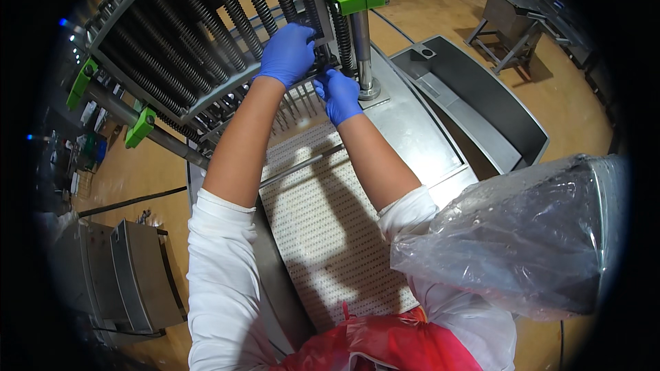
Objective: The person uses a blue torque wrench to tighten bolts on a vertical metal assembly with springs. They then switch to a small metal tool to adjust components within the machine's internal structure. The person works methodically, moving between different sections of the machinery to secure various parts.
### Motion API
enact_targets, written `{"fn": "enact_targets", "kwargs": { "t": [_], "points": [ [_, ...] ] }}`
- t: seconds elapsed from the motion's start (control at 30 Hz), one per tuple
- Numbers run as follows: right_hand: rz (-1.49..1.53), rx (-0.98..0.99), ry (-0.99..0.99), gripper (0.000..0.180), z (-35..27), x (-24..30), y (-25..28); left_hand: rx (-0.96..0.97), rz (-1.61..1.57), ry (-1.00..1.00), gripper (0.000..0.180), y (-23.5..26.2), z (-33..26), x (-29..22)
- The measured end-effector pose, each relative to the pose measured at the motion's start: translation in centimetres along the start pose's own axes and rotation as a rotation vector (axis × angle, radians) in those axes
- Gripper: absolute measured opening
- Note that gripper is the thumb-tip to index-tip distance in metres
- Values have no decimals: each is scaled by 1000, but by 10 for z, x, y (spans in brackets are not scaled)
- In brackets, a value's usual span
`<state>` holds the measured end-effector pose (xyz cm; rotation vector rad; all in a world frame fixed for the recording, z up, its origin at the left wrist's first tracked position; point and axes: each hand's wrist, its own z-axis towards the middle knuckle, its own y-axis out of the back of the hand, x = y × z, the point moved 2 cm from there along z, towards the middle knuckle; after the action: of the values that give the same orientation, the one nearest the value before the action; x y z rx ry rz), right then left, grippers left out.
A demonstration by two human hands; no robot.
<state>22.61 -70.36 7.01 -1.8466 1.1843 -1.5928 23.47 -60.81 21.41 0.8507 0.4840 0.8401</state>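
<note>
Both hands wear blue gloves and reach up to a machine head with rows of dark coil springs in a metal frame. My left hand is closed at the frame's lower right corner, its fingers curled over a dark part they mostly hide. Just below and to the right, my right hand is closed near the same corner, beside an upright steel post. What its fingertips grip is too small to tell. Thin needles hang beneath the head, above a white perforated conveyor belt.
A green clamp sits on the post; another green clamp is at the left. A grey open cover stands to the right. Clear plastic sheeting bulges beside my right arm. A metal cabinet stands at lower left.
</note>
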Motion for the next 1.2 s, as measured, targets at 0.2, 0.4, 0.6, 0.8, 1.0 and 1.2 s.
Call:
{"fn": "enact_targets", "kwargs": {
  "t": [0.2, 0.4, 0.6, 0.8, 1.0, 1.2],
  "points": [
    [-63, -40, -172, 13, 1, -1, 3, -83, -167, 53, 25, 24, -16, -3],
    [-42, 57, 32, 3, 8, -12, 4, 487, -181, 85, 22, 37, -115, -29],
    [-58, 60, 142, 17, 28, -20, -1, 1068, -484, 22, 29, -42, -360, -53],
    [-27, 130, 100, 6, 37, -11, 3, 1226, -420, -246, 24, -55, -416, -91],
    [-46, -21, 85, 4, 26, -11, -4, 1158, -872, 354, 25, -77, -476, -88],
    [-108, -62, 46, 4, 16, -11, -1, 1328, -876, 435, 28, -76, -481, -89]
  ]
}}
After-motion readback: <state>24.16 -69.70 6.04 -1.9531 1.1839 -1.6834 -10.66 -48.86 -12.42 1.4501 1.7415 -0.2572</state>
